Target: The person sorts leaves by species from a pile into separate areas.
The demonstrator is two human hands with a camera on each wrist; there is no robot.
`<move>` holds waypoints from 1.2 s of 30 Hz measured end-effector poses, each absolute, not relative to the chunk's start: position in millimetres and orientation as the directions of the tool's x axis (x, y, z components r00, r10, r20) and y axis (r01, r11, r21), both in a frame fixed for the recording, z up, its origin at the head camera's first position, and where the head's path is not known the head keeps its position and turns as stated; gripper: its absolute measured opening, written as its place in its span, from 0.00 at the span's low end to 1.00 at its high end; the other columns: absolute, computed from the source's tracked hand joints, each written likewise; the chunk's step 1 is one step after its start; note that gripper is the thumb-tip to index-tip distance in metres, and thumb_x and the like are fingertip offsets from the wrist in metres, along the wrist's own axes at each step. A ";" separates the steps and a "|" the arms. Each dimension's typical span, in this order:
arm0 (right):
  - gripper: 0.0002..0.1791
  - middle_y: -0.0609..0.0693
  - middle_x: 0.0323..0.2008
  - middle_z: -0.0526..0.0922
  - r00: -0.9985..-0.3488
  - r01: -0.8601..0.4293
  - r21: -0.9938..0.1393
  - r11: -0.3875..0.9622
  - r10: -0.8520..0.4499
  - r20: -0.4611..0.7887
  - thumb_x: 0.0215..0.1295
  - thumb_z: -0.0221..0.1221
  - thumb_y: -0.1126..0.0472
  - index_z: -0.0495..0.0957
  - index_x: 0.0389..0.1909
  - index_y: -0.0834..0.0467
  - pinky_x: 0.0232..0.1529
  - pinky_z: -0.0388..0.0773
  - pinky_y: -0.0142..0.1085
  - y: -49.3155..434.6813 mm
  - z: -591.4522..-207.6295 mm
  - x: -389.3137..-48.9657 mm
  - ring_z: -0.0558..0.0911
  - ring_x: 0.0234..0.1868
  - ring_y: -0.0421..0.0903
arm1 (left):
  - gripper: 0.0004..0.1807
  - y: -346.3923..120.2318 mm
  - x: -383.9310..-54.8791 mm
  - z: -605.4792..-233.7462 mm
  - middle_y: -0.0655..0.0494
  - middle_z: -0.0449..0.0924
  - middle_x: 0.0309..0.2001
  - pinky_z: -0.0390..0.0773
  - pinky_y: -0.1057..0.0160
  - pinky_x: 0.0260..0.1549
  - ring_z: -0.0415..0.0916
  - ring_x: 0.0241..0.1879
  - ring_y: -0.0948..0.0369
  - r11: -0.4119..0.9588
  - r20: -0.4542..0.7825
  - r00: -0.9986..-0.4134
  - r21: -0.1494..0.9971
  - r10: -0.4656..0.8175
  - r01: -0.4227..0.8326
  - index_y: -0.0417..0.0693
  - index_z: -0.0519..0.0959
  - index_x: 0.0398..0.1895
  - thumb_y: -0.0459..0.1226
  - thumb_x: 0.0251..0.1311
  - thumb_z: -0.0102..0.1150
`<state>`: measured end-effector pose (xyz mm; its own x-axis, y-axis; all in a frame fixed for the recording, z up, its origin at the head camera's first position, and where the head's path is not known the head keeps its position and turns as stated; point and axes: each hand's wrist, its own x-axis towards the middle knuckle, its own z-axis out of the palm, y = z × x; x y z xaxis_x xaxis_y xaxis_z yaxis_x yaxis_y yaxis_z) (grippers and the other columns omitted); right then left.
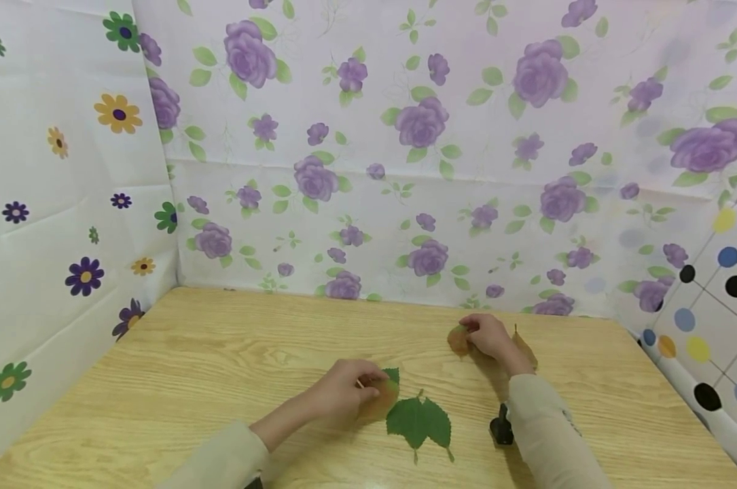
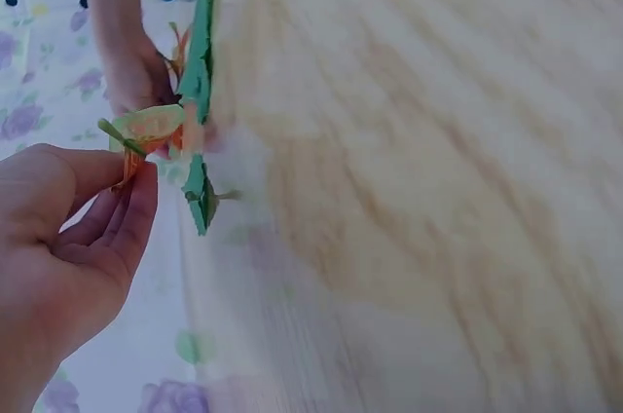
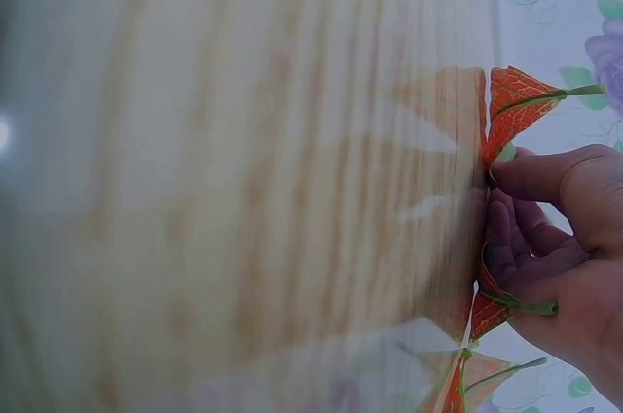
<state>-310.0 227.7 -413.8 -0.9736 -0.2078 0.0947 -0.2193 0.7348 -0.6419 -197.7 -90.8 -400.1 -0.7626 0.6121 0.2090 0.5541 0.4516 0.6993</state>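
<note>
My left hand [image 1: 344,388] pinches an orange leaf [image 2: 151,126] with a green stem between thumb and fingers, above the table at centre. Just beyond it, a green leaf [image 1: 392,373] is partly hidden. To the right, two green toothed-edged leaves [image 1: 418,422] lie side by side, overlapping. Further back on the right, my right hand [image 1: 487,334] pinches at the edge of an orange-brown leaf [image 1: 458,341] lying on the wood. In the right wrist view, another orange leaf [image 3: 492,303] shows below the fingers.
An orange-brown leaf [image 1: 525,350] lies right of my right wrist, partly covered by it. A small black object [image 1: 501,428] shows beside the right sleeve. The wooden table [image 1: 252,333] ends at flowered cloth [image 1: 368,149] at the back and on both sides.
</note>
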 end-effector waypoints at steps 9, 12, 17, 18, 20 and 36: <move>0.18 0.62 0.42 0.81 -0.971 -0.233 -0.634 0.737 -0.217 0.106 0.56 0.56 0.77 0.78 0.49 0.71 0.47 0.76 0.49 228.1 -414.0 -311.2 0.78 0.46 0.59 | 0.11 -87.0 -204.9 -397.0 0.50 0.80 0.41 0.79 0.65 0.35 0.77 0.39 0.56 0.428 0.168 -0.887 0.827 0.430 0.364 0.35 0.80 0.46 0.25 0.60 0.59; 0.18 0.63 0.43 0.81 -0.971 -0.229 -0.640 0.734 -0.215 0.102 0.56 0.56 0.77 0.78 0.49 0.70 0.48 0.76 0.50 228.1 -414.3 -311.0 0.78 0.47 0.60 | 0.12 -83.0 -210.2 -395.3 0.50 0.79 0.40 0.80 0.62 0.37 0.77 0.39 0.56 0.363 0.130 -0.920 0.891 0.371 0.272 0.33 0.78 0.46 0.23 0.59 0.57; 0.19 0.63 0.44 0.81 -0.972 -0.225 -0.646 0.729 -0.215 0.096 0.55 0.56 0.78 0.78 0.50 0.70 0.49 0.75 0.50 227.8 -414.4 -310.6 0.78 0.48 0.60 | 0.13 -67.1 -225.4 -391.8 0.46 0.79 0.39 0.82 0.61 0.37 0.78 0.37 0.56 0.247 0.096 -0.951 0.953 0.295 0.173 0.30 0.77 0.45 0.22 0.56 0.56; 0.19 0.63 0.44 0.81 -0.972 -0.226 -0.647 0.728 -0.216 0.095 0.55 0.56 0.78 0.78 0.50 0.70 0.49 0.75 0.51 228.0 -414.4 -310.5 0.78 0.48 0.60 | 0.12 -62.6 -228.6 -390.8 0.46 0.79 0.38 0.82 0.61 0.37 0.78 0.37 0.57 0.232 0.094 -0.953 0.959 0.288 0.165 0.29 0.77 0.45 0.22 0.55 0.56; 0.19 0.63 0.43 0.81 -0.972 -0.223 -0.651 0.726 -0.214 0.095 0.55 0.55 0.78 0.78 0.50 0.71 0.49 0.75 0.50 227.7 -413.7 -309.8 0.78 0.48 0.60 | 0.12 -52.6 -235.7 -388.9 0.46 0.79 0.38 0.82 0.61 0.37 0.78 0.36 0.58 0.209 0.089 -0.957 0.966 0.276 0.151 0.29 0.77 0.44 0.21 0.55 0.57; 0.16 0.61 0.41 0.81 -0.979 -0.195 -0.669 0.718 -0.183 0.089 0.57 0.55 0.78 0.77 0.48 0.71 0.46 0.77 0.48 227.6 -413.3 -308.1 0.78 0.46 0.59 | 0.11 7.2 -287.4 -389.2 0.45 0.79 0.37 0.82 0.59 0.38 0.80 0.39 0.50 0.244 -0.010 -0.997 0.970 0.081 0.010 0.28 0.78 0.43 0.20 0.55 0.57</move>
<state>-308.1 227.6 -413.3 -0.9791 -0.1828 0.0894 -0.1951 0.7176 -0.6686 -287.4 7.2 -389.2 -0.9966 0.0814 -0.0097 0.0104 0.2438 0.9698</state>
